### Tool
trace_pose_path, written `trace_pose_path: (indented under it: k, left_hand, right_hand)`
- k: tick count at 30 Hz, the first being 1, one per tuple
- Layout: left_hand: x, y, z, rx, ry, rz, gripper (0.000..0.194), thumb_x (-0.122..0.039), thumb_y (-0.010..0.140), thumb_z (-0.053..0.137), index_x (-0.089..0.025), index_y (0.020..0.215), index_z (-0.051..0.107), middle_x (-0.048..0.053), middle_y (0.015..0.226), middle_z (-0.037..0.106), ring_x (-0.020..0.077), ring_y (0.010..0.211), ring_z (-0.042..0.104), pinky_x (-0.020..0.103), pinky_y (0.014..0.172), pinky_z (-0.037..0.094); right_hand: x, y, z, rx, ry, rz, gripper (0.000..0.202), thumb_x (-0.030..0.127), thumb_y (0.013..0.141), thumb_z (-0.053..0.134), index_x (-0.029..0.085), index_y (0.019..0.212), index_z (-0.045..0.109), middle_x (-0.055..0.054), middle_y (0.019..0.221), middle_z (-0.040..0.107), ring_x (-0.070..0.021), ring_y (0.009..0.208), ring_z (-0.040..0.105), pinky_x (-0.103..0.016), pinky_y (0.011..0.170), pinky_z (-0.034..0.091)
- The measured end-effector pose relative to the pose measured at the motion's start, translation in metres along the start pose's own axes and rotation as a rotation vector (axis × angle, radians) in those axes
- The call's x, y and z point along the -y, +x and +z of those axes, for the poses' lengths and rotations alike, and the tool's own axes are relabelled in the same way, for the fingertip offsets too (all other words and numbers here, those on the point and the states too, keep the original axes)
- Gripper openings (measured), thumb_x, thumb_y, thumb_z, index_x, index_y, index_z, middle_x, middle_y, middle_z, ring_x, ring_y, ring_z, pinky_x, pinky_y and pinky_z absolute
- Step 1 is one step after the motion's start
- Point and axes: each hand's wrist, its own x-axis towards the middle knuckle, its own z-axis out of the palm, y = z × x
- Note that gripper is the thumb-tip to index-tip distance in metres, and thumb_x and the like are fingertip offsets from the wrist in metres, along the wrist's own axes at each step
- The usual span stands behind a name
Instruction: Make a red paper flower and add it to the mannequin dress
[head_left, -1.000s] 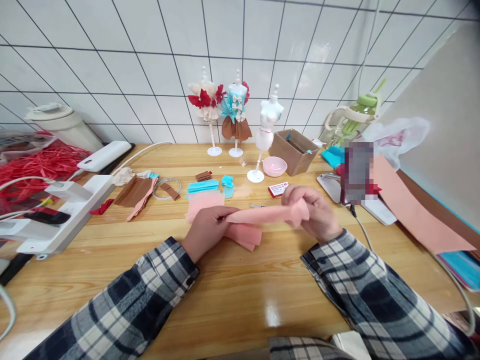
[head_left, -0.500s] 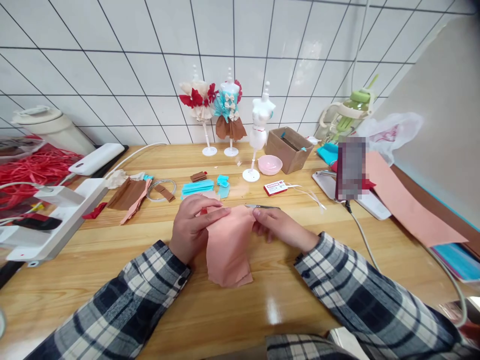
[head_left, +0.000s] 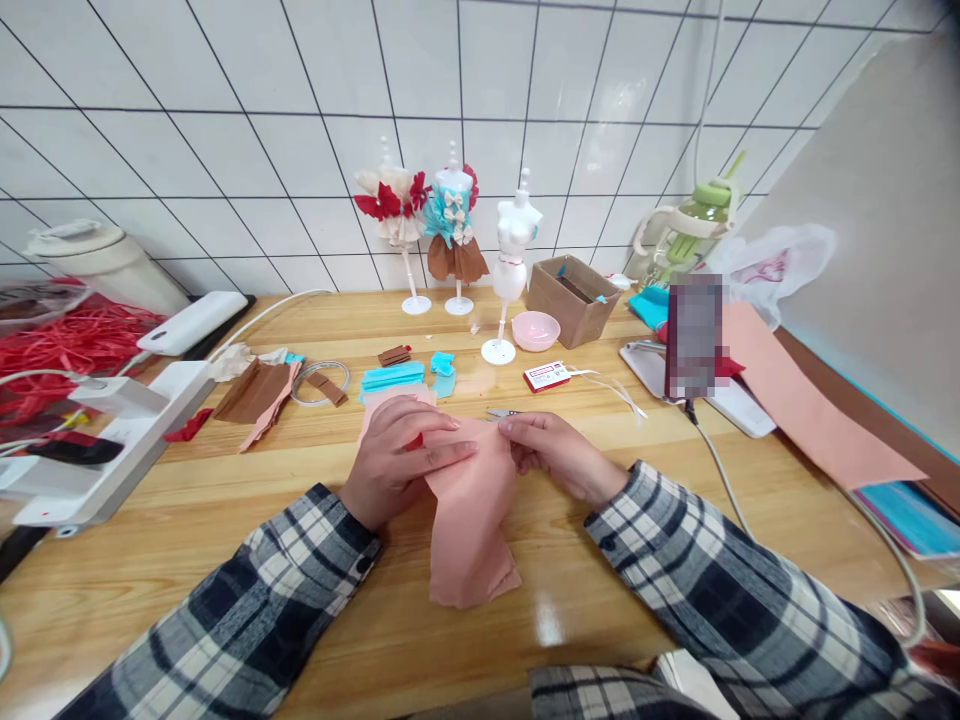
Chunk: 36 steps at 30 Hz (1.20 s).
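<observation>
A sheet of pink crepe paper [head_left: 474,530] hangs between my hands, its torn-looking lower edge curling toward the front of the table. My left hand [head_left: 401,455] is closed on its upper left part, fingers lying across the paper. At the upper right corner, my right hand [head_left: 559,455] pinches the sheet between thumb and fingers. Just behind that corner lie scissors [head_left: 501,413], mostly hidden by the right hand. Another pink piece [head_left: 397,395] shows behind my left hand, beside folded blue crepe paper [head_left: 392,376].
Two dressed mini mannequins [head_left: 453,230] and a bare one [head_left: 514,260] stand at the back, near a pink bowl [head_left: 535,331] and a cardboard box [head_left: 574,300]. A phone [head_left: 694,335] stands right; a power strip [head_left: 127,430] lies left.
The pink sheet has shifted slightly right and nearer to me, and its upper left part is more gathered. My left fingers have slid further right across it.
</observation>
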Motion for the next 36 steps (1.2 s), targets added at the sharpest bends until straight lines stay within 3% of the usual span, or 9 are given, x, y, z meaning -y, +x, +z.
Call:
trace_pose_path:
  k: [5,11,13,15,17,18,23,29,36]
  left_hand:
    - [0.0,0.001,0.002,0.027,0.058,-0.006,0.032,-0.016,0.079,0.063,-0.035,0.104,0.068,0.003,0.099,0.067,0.02,0.095,0.057,0.04,0.089,0.042]
    - [0.003,0.003,-0.008,-0.201,-0.107,-0.521,0.021,-0.034,0.078,0.063,-0.017,0.09,0.06,0.006,0.084,0.059,0.0182,0.076,0.053,0.032,0.069,0.045]
    - [0.006,0.001,-0.012,-0.055,-0.408,-0.686,0.032,-0.047,0.082,0.054,-0.017,0.07,0.058,0.002,0.065,0.054,0.0139,0.057,0.047,0.027,0.054,0.041]
    - [0.007,0.0,-0.014,0.318,-0.787,-0.841,0.053,-0.064,0.08,0.045,-0.016,0.061,0.06,0.003,0.054,0.053,0.0131,0.047,0.045,0.026,0.045,0.037]
    - [0.005,0.0,-0.011,0.568,-1.079,-0.928,0.062,-0.073,0.072,0.047,-0.016,0.073,0.069,0.008,0.064,0.065,0.0184,0.055,0.057,0.029,0.05,0.043]
    - [0.002,0.001,-0.009,0.578,-1.164,-0.943,0.062,-0.073,0.068,0.053,-0.016,0.086,0.072,0.011,0.075,0.069,0.023,0.067,0.063,0.032,0.059,0.048]
    - [-0.014,0.006,0.004,0.345,-1.332,-1.012,0.066,-0.06,0.068,0.066,-0.02,0.12,0.061,0.014,0.111,0.068,0.0316,0.111,0.058,0.044,0.094,0.044]
    - [-0.012,0.001,0.01,0.181,-1.174,-1.181,0.055,-0.037,0.072,0.072,-0.015,0.119,0.057,0.013,0.107,0.07,0.0303,0.1,0.064,0.044,0.087,0.049]
    - [-0.013,0.005,0.008,0.261,-0.86,-1.135,0.047,-0.042,0.071,0.071,-0.014,0.108,0.062,0.011,0.113,0.068,0.0294,0.097,0.064,0.039,0.08,0.052]
  right_hand:
    - [0.002,-0.002,-0.001,-0.07,0.016,-0.052,0.031,0.041,0.07,0.072,0.014,0.066,0.058,0.005,0.056,0.048,-0.0049,0.05,0.04,-0.02,0.047,0.027]
    - [0.006,-0.001,-0.003,-0.119,0.075,-0.169,0.029,0.043,0.074,0.068,0.015,0.074,0.061,0.004,0.061,0.052,-0.0054,0.051,0.043,-0.019,0.048,0.031]
    - [0.005,-0.001,-0.002,-0.112,0.078,-0.173,0.03,0.044,0.074,0.068,0.015,0.074,0.061,0.003,0.063,0.054,-0.0064,0.053,0.046,-0.019,0.049,0.034]
    - [0.004,0.0,-0.001,-0.115,0.079,-0.179,0.029,0.044,0.074,0.068,0.016,0.074,0.061,0.003,0.064,0.054,-0.007,0.055,0.047,-0.019,0.051,0.037]
    - [0.003,-0.001,0.0,-0.12,0.069,-0.181,0.029,0.045,0.074,0.067,0.016,0.074,0.061,0.003,0.064,0.055,-0.0074,0.055,0.047,-0.019,0.052,0.038]
    - [0.003,-0.001,0.001,-0.119,0.058,-0.183,0.029,0.045,0.074,0.066,0.017,0.074,0.06,0.003,0.064,0.055,-0.0075,0.055,0.047,-0.019,0.052,0.039]
    - [0.0,-0.002,0.011,-0.112,-0.079,-0.215,0.028,0.045,0.077,0.063,0.017,0.075,0.062,0.002,0.066,0.055,-0.0095,0.06,0.049,-0.021,0.057,0.04]
    - [-0.003,-0.003,0.019,-0.056,-0.155,-0.219,0.028,0.046,0.078,0.061,0.018,0.078,0.063,0.001,0.074,0.062,-0.0131,0.069,0.055,-0.025,0.065,0.045]
    - [-0.004,-0.003,0.016,-0.045,-0.265,-0.236,0.026,0.043,0.078,0.061,0.017,0.082,0.065,-0.002,0.082,0.067,-0.0155,0.076,0.06,-0.026,0.068,0.046]
